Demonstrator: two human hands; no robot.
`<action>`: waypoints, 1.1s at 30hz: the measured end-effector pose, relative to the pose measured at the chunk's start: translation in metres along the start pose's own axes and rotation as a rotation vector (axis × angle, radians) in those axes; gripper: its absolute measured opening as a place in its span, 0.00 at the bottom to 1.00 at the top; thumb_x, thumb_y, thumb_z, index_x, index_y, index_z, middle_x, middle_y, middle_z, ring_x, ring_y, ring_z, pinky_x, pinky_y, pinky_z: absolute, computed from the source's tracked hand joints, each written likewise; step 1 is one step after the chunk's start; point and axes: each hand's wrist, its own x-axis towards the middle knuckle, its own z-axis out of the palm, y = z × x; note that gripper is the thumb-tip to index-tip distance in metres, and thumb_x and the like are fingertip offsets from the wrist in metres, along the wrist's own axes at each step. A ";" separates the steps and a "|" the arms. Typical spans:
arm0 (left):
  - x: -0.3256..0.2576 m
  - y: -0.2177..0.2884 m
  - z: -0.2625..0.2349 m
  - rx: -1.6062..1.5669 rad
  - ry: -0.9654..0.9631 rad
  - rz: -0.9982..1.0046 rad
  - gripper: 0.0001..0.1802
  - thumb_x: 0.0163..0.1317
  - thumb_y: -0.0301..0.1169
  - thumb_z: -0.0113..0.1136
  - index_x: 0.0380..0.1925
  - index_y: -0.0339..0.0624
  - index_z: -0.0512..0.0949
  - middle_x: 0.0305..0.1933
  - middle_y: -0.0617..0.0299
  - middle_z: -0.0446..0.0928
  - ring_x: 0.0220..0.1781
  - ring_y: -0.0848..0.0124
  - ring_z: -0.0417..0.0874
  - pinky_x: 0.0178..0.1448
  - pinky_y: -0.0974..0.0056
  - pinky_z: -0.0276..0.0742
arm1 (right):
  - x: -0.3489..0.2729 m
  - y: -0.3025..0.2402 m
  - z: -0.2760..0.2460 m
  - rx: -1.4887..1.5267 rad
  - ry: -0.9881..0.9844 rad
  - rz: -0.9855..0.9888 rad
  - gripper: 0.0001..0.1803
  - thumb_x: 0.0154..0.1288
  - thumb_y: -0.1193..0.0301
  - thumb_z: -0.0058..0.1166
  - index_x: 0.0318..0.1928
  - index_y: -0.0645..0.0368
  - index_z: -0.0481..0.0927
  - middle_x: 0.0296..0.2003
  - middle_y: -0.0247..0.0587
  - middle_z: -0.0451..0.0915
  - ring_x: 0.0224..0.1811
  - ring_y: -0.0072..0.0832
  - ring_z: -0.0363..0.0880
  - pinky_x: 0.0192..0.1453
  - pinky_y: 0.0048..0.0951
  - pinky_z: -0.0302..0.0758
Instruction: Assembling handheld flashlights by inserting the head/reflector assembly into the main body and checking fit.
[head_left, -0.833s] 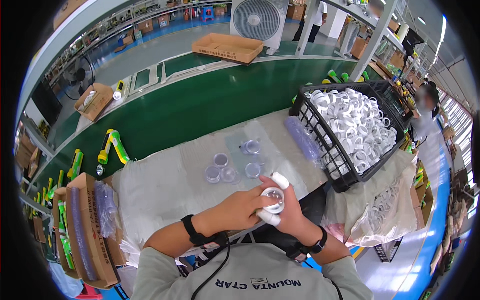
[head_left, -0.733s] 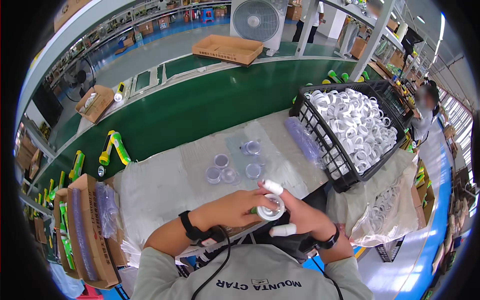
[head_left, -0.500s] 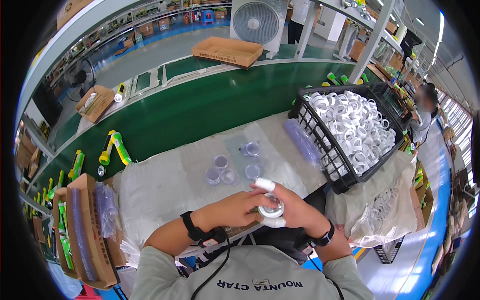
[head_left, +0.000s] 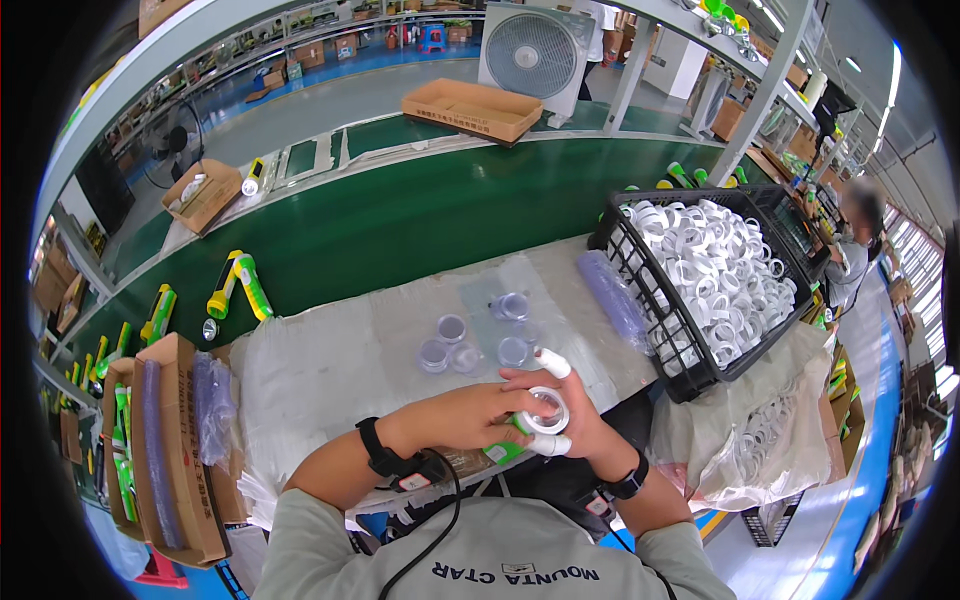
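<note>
Close to my body, both hands meet at a flashlight [head_left: 546, 423] with a round white rim and a green part showing below. My right hand [head_left: 585, 425] is closed around its head, white covers on two of its fingertips. My left hand [head_left: 480, 415] grips it from the other side, fingers reaching over the front; its lower fingers are partly hidden. Beyond the hands, several clear round plastic cups [head_left: 451, 328] rest on the sheet-covered work surface [head_left: 330, 370].
To the right stands a black crate [head_left: 690, 365] heaped with white rings [head_left: 715, 270], a rolled purple plastic bundle [head_left: 612, 290] beside it. Yellow-green flashlights [head_left: 252, 285] lie left on the green belt [head_left: 350, 220]. A cardboard box [head_left: 190, 470] stands at the near left.
The flashlight has turned in my hands, so its white rim faces up more and a green part shows beneath my left hand. The whole view has shifted slightly.
</note>
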 end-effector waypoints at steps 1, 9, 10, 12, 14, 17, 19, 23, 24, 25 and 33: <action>0.001 0.000 0.004 0.081 0.048 -0.031 0.24 0.56 0.20 0.56 0.55 0.46 0.70 0.53 0.50 0.73 0.55 0.53 0.75 0.58 0.57 0.70 | -0.003 0.004 0.004 0.048 0.098 0.022 0.49 0.52 0.75 0.65 0.69 0.53 0.47 0.53 0.48 0.72 0.64 0.41 0.66 0.63 0.41 0.66; -0.001 0.006 0.026 -0.048 0.247 -0.039 0.37 0.54 0.26 0.64 0.61 0.40 0.55 0.58 0.45 0.67 0.62 0.54 0.71 0.63 0.57 0.67 | -0.011 -0.016 0.008 -0.068 0.255 0.065 0.48 0.52 0.66 0.67 0.66 0.54 0.47 0.44 0.43 0.74 0.56 0.42 0.73 0.68 0.49 0.58; 0.000 0.003 0.027 -0.060 0.245 -0.046 0.37 0.54 0.26 0.64 0.61 0.40 0.55 0.58 0.45 0.67 0.62 0.54 0.71 0.63 0.57 0.67 | -0.006 -0.015 0.000 -0.036 0.280 -0.001 0.50 0.52 0.64 0.68 0.67 0.54 0.46 0.44 0.43 0.74 0.53 0.41 0.75 0.68 0.50 0.58; 0.002 0.000 0.024 -0.433 0.403 0.213 0.42 0.50 0.29 0.70 0.61 0.38 0.55 0.58 0.46 0.66 0.63 0.58 0.69 0.66 0.55 0.64 | 0.008 -0.027 -0.009 0.125 0.401 -0.089 0.54 0.50 0.60 0.70 0.68 0.54 0.44 0.41 0.44 0.74 0.49 0.40 0.77 0.68 0.50 0.57; 0.001 0.014 0.011 -0.508 0.210 -0.006 0.44 0.47 0.28 0.73 0.61 0.38 0.55 0.56 0.48 0.69 0.57 0.61 0.74 0.60 0.57 0.71 | 0.022 -0.040 -0.007 0.394 0.433 -0.184 0.59 0.48 0.57 0.70 0.70 0.52 0.40 0.38 0.45 0.74 0.49 0.43 0.77 0.69 0.52 0.57; 0.003 0.013 0.020 -0.859 -0.304 -0.197 0.35 0.50 0.28 0.70 0.57 0.42 0.62 0.41 0.58 0.78 0.42 0.67 0.82 0.47 0.63 0.77 | 0.036 -0.036 -0.006 0.647 0.249 -0.201 0.59 0.50 0.59 0.68 0.71 0.52 0.37 0.40 0.45 0.75 0.48 0.45 0.78 0.68 0.52 0.57; 0.004 0.023 0.018 -0.713 -0.192 -0.295 0.31 0.52 0.28 0.67 0.55 0.41 0.64 0.40 0.59 0.79 0.40 0.68 0.82 0.44 0.63 0.77 | 0.036 -0.032 -0.009 0.636 0.269 -0.161 0.58 0.50 0.58 0.68 0.71 0.52 0.38 0.40 0.44 0.75 0.47 0.45 0.78 0.68 0.52 0.56; 0.005 0.031 0.032 -0.168 0.259 -0.328 0.21 0.54 0.28 0.62 0.47 0.38 0.68 0.37 0.53 0.80 0.35 0.60 0.84 0.37 0.60 0.77 | 0.033 -0.032 -0.013 0.467 0.397 -0.008 0.55 0.51 0.55 0.65 0.70 0.53 0.41 0.39 0.43 0.76 0.45 0.43 0.79 0.70 0.52 0.52; 0.005 0.029 0.037 -0.009 0.394 -0.277 0.22 0.54 0.29 0.62 0.47 0.37 0.68 0.36 0.50 0.80 0.35 0.56 0.84 0.38 0.59 0.77 | 0.031 -0.032 -0.013 0.405 0.451 0.046 0.54 0.52 0.55 0.64 0.70 0.54 0.41 0.39 0.43 0.76 0.45 0.42 0.79 0.70 0.52 0.50; 0.004 0.030 0.039 -0.013 0.395 -0.276 0.22 0.54 0.29 0.62 0.47 0.37 0.68 0.36 0.50 0.80 0.35 0.56 0.84 0.38 0.59 0.77 | 0.030 -0.029 -0.014 0.408 0.437 0.010 0.52 0.53 0.57 0.62 0.69 0.55 0.42 0.40 0.42 0.76 0.45 0.41 0.79 0.70 0.53 0.49; 0.002 0.029 0.027 0.141 0.344 -0.249 0.25 0.53 0.34 0.63 0.48 0.38 0.66 0.37 0.45 0.79 0.38 0.52 0.82 0.40 0.56 0.77 | 0.024 -0.023 -0.013 0.554 0.522 -0.121 0.54 0.51 0.55 0.64 0.70 0.55 0.42 0.39 0.44 0.74 0.44 0.40 0.78 0.68 0.50 0.61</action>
